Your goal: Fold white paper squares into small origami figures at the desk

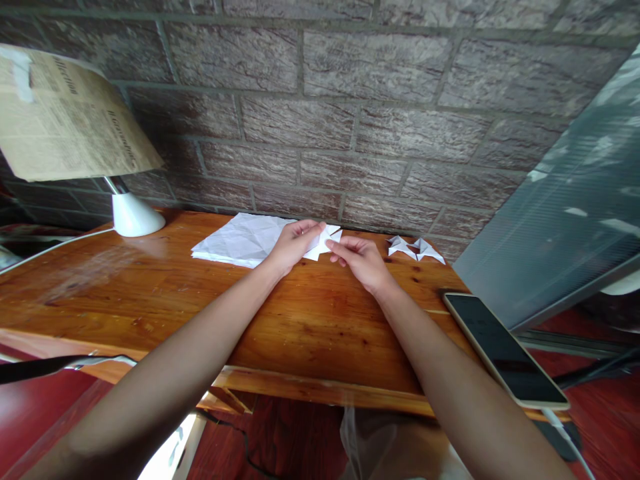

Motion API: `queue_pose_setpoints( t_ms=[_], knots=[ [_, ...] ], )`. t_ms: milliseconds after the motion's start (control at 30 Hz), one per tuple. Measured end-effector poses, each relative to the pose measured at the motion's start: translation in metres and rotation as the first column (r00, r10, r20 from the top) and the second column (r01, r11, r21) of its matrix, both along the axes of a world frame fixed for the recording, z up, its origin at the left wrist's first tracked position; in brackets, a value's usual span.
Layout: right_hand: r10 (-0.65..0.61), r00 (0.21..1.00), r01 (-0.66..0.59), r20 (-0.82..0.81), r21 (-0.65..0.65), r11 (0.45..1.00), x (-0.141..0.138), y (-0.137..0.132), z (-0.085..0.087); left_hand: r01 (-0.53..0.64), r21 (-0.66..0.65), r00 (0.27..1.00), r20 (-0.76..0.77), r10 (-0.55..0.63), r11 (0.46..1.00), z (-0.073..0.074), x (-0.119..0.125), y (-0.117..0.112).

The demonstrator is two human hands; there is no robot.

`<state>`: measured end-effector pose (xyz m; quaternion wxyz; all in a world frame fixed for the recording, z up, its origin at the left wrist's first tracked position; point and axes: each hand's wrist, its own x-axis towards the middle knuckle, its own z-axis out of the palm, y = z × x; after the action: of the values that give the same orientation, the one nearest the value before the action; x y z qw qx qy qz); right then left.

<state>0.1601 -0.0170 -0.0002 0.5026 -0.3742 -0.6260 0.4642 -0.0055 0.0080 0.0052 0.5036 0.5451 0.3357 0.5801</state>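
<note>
Two bare forearms [200, 347] come nearest to the camera and reach forward above the wooden desk [310, 327]. Between them, near the wall [375, 67], is the folded paper [315, 253], white and small, with pointed corners. Left hand [291, 245] pinches it from one side, with the thumb on top; right hand [364, 262] grasps it from the other side, also between thumb and fingers. Whether the paper touches the desk, I cannot tell. Beside the left hand lies a stack [235, 240] of creased white sheets. To the right are two folded pieces [425, 249], close together. Further left stands the lamp [136, 215]; its shade [70, 127] bears newspaper-like print, where one word ends in "ection" and the smaller lines are too blurred to read. At the desk's right edge lies the phone [505, 347], its screen dark.
</note>
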Motion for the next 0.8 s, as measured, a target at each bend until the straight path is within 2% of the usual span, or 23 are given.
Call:
queue_pose_setpoints(
  t_ms=[267,433,533,600,700,733,800],
  knots=[
    [-0.035,0.999,0.034,0.037,0.017,0.999,0.011,0.005,0.0,0.195,0.009,0.974,-0.122,-0.193,0.981,0.005,-0.011,-0.002],
    [-0.052,0.998,0.05,0.039,0.051,0.997,0.013,0.005,0.001,0.216,0.038,0.958,-0.199,-0.204,0.976,0.005,-0.016,0.0],
    [-0.041,0.999,0.041,-0.006,0.067,0.997,0.012,0.006,0.001,0.167,0.134,0.965,-0.225,-0.134,0.977,0.002,-0.015,0.004],
    [-0.034,0.997,0.04,-0.075,0.074,0.996,0.011,0.007,0.001,0.096,0.278,0.97,-0.241,-0.028,0.956,-0.001,-0.014,0.007],
    [-0.046,0.985,0.064,-0.167,0.106,0.992,0.01,0.008,0.002,0.003,0.538,0.95,-0.265,0.166,0.843,-0.005,-0.014,0.009],
    [-0.047,0.982,0.068,-0.181,0.112,0.991,0.009,0.008,0.002,-0.019,0.591,0.938,-0.268,0.218,0.806,-0.005,-0.014,0.008],
    [-0.029,0.981,0.05,-0.19,0.105,0.993,0.009,0.007,0.003,-0.055,0.633,0.92,-0.268,0.285,0.772,-0.006,-0.013,0.007]
  ],
)
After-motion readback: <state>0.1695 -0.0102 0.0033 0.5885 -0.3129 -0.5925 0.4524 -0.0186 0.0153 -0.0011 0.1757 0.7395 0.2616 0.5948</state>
